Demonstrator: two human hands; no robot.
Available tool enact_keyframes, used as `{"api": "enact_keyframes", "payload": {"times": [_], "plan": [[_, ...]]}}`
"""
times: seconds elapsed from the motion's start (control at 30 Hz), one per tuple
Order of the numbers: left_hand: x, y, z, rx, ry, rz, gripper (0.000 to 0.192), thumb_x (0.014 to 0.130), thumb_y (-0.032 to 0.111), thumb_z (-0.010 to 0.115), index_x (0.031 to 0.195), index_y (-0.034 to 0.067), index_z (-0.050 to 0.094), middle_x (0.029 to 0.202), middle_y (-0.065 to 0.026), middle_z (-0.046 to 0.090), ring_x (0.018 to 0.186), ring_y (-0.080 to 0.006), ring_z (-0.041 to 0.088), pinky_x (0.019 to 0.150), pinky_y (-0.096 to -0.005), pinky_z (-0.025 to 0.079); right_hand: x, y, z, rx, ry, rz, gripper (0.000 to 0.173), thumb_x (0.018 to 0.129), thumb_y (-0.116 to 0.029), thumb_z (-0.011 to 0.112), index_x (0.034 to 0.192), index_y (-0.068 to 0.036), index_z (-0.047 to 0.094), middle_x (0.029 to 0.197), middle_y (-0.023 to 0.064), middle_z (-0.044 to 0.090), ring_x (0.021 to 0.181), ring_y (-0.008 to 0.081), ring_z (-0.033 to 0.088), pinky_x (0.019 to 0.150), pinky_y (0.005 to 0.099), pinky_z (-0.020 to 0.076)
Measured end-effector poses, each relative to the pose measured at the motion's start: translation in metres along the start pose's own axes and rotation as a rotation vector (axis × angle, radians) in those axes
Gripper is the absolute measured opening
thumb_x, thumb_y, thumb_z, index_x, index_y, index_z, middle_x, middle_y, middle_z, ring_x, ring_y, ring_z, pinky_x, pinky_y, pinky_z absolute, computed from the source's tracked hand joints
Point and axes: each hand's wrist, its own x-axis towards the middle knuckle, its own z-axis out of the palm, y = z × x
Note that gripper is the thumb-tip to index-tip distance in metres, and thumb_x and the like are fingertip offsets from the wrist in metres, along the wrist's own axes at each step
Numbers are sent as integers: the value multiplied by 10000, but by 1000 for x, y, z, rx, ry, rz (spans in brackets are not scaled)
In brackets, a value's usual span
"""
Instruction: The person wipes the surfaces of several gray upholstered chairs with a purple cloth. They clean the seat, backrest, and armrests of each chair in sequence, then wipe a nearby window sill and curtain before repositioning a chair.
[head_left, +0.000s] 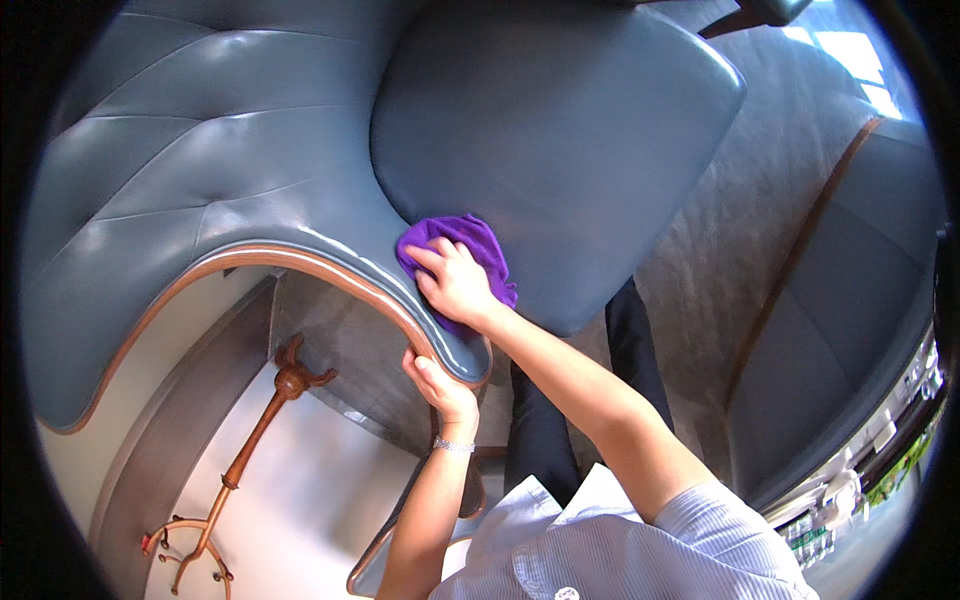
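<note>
A tufted lounge chair in dark blue-grey leather (555, 135), edged with a curved wooden shell (300, 259), fills the upper left and middle of the head view. My right hand (454, 281) presses a purple cloth (480, 240) against the inner side of the armrest, beside the seat cushion; its fingers are spread over the cloth. Below it, my left hand (442, 386), with a metal bracelet at the wrist, grips the wooden rim of the armrest near its rounded front end. The underside of the cloth and some left fingertips are hidden.
A wooden coat stand (240, 450) is at the lower left, by a pale wall. Another dark upholstered piece with a brown edge (832, 300) stands at the right. My legs are close to the chair's front. Part of further furniture shows at the top right.
</note>
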Motion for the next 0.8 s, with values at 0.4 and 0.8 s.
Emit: {"api": "enact_keyframes", "payload": {"times": [0.4, 0.8], "plan": [[1, 4, 0, 285, 107, 93, 538, 983, 416, 323, 1198, -58, 459, 1190, -240, 505, 1102, -333, 490, 960, -415, 361, -217, 11, -197, 1224, -500, 1147, 440, 791, -108, 613, 1215, 2, 573, 1151, 136, 621, 1034, 251, 609, 983, 363, 451], [6, 0, -1, 400, 87, 196, 460, 981, 335, 341, 1164, -66, 474, 1131, -277, 506, 1059, -426, 482, 927, -465, 364, -80, -75, -391, 700, 115, 388, 553, 711, -158, 684, 1218, 21, 552, 1091, 90, 623, 1007, 186, 580, 933, 314, 428]]}}
